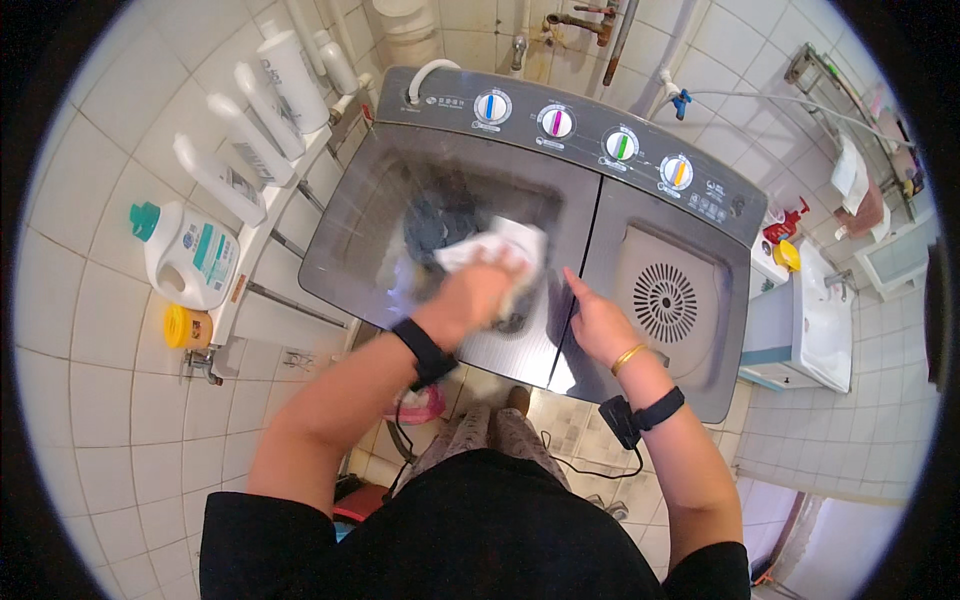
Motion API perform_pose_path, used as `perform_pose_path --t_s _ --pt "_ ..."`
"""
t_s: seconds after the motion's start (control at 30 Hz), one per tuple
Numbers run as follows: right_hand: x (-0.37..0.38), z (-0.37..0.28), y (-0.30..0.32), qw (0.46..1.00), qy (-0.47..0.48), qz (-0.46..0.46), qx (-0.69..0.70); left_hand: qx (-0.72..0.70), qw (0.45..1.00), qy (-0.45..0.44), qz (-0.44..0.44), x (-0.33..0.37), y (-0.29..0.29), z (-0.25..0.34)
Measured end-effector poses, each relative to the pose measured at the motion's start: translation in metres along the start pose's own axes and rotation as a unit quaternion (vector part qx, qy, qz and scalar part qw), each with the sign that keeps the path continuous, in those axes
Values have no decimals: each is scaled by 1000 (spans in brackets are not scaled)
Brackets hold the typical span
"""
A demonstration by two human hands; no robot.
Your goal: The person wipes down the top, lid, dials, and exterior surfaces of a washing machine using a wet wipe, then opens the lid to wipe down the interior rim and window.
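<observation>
Before me stands a grey twin-tub washing machine (520, 350) with two see-through lids. My left hand (472, 290), smeared by motion, holds a white cloth (515, 245) against the left lid. Under that lid, dark clothing (440, 220) shows in the wash tub. My right hand (600, 325) rests by the seam between the lids, at the near left part of the right lid. Its index finger is stretched out, and nothing shows in it. Below the right lid sits a round slotted spin cover (666, 303).
Along the left wall, a shelf (255, 245) carries several white bottles, a green-capped jug (190, 255) and a yellow-lidded tub (187, 327). Coloured knobs (557, 122) line the back panel. A blue-valved tap (681, 103) is behind; a sink (822, 310) stands at the right.
</observation>
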State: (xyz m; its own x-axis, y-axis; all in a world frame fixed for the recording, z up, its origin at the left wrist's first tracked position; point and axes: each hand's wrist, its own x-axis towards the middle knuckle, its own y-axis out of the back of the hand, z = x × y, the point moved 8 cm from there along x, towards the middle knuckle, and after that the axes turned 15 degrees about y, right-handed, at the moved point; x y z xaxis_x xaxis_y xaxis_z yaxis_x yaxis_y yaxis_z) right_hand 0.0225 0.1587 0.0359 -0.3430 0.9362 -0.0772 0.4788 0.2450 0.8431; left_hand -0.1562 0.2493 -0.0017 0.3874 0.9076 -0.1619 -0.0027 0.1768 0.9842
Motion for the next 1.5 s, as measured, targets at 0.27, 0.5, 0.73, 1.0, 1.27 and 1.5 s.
perform_pose_path --t_s 0.27,0.5,0.73,1.0,1.27,1.5 --pt "28 3 5 994 108 20 23 -34 992 -116 45 -13 0 87" --pt "44 11 14 997 55 -52 19 24 1000 17 3 67 7 -2" --pt "60 47 24 994 104 10 -22 65 986 -115 -105 43 3 90" --pt "87 46 27 990 80 -77 -90 18 1000 4 1 112 20 36" --pt "99 63 17 978 57 -134 -149 62 992 -109 35 136 27 69" --pt "110 50 18 971 32 -174 -158 55 983 -168 48 176 51 120"
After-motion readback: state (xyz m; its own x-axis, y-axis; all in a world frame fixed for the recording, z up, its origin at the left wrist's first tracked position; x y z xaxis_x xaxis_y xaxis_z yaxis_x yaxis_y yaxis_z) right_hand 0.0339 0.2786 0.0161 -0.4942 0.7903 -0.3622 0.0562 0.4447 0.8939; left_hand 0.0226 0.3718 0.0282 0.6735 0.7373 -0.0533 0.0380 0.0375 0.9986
